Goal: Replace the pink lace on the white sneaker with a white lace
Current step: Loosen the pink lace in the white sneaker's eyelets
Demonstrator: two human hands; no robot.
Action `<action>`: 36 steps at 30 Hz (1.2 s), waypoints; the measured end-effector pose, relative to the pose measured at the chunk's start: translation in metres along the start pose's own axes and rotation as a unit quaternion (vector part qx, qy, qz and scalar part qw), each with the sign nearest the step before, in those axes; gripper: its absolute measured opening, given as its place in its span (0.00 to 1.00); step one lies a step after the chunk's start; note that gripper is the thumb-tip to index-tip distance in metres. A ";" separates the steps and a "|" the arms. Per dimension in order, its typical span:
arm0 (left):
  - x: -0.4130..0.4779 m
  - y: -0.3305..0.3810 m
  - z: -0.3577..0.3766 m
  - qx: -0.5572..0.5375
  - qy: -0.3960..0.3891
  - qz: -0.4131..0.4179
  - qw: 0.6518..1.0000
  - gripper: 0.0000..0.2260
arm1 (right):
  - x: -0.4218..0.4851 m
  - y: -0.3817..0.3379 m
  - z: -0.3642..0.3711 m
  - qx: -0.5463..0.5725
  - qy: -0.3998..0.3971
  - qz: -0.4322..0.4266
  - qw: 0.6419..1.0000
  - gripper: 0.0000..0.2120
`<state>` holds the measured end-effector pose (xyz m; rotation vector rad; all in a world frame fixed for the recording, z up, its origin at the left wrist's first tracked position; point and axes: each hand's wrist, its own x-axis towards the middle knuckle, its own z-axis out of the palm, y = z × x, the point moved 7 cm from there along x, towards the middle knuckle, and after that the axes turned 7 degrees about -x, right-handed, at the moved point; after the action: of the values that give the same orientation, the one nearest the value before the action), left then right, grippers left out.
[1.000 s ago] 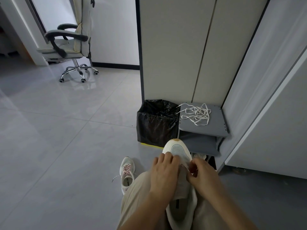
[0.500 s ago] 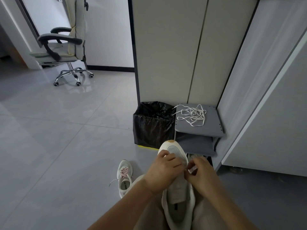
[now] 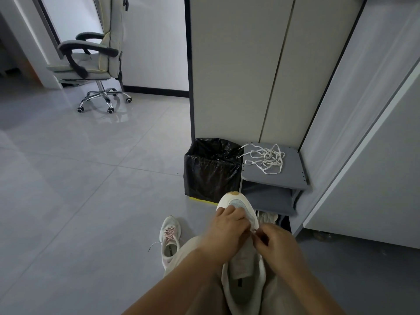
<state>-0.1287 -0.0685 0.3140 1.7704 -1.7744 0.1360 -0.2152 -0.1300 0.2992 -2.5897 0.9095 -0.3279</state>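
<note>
A white sneaker (image 3: 244, 267) lies on my lap, toe pointing away from me. My left hand (image 3: 227, 235) curls over the left side of its upper near the toe. My right hand (image 3: 276, 243) pinches something small at the eyelets on the right side; a trace of pink lace (image 3: 254, 233) shows between my hands. A second white sneaker with a pink lace (image 3: 169, 238) rests on the floor to my left. Tangled white laces (image 3: 266, 160) lie on top of the grey shelf unit (image 3: 293, 178).
A bin with a black bag (image 3: 211, 169) stands left of the grey shelf, against a tall cabinet (image 3: 245, 69). An office chair (image 3: 95, 55) sits far left by the doorway. Grey tiled floor (image 3: 79, 189) stretches to my left.
My left hand has shifted forward onto the sneaker's toe area. My right hand stays pinching at the eyelets. The view has tilted slightly.
</note>
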 end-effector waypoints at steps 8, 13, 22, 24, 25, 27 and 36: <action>-0.022 -0.007 -0.002 0.082 -0.029 0.001 0.996 0.06 | -0.003 -0.007 0.008 -0.006 0.005 -0.014 1.000 0.06; -0.011 0.008 0.008 0.013 -0.002 -0.077 0.997 0.08 | -0.004 0.005 0.001 0.020 -0.016 0.020 0.999 0.08; -0.016 -0.018 0.000 0.004 -0.102 -0.226 0.969 0.14 | -0.003 -0.006 0.002 0.063 0.002 0.005 0.998 0.09; -0.010 -0.008 0.009 0.043 -0.117 -0.192 0.974 0.15 | -0.004 0.003 0.002 0.082 -0.003 0.026 0.996 0.09; -0.010 -0.004 0.011 0.008 -0.109 -0.172 0.979 0.15 | -0.005 0.009 0.001 0.100 -0.001 0.041 0.994 0.10; -0.016 -0.007 0.004 -0.174 -0.049 -0.167 0.969 0.11 | -0.006 0.018 0.000 0.130 -0.001 0.064 0.989 0.10; -0.025 -0.022 -0.002 -0.007 -0.118 -0.249 0.961 0.16 | -0.003 0.002 0.003 0.131 0.000 0.042 0.990 0.12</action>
<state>-0.1095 -0.0474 0.2957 2.2365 -1.4153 -0.3054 -0.2173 -0.1287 0.2960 -2.3048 0.9076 -0.3954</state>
